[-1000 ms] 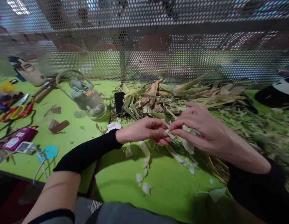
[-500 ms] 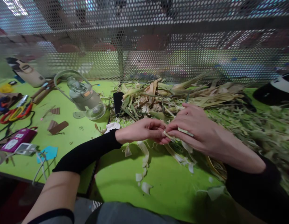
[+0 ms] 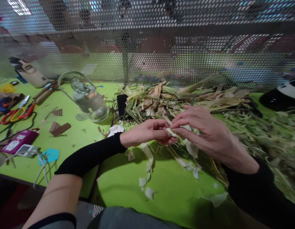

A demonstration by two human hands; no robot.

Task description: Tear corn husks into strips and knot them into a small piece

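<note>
- Pale scraps [image 3: 147, 190] lie on the green table [image 3: 171, 203], unmoved since the earlier frame.
- The left hand [image 3: 147, 132] and right hand [image 3: 207, 133] pinch a husk strip [image 3: 171, 131] between closed fingertips, just above the table.
- The strip looks light, limp and easily torn, so it is best held near its end.
- Both hands sit slightly higher than before.
- The husk pile [image 3: 161, 98] lies just behind.

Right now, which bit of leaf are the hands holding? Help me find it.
On the bright green table, just in front of the big heap of dried husks by the metal screen, the left hand and right hand meet. Pinched between them is a pale strip of husk; unlike the loose scraps lying flat on the table, it is held up off it.
</note>
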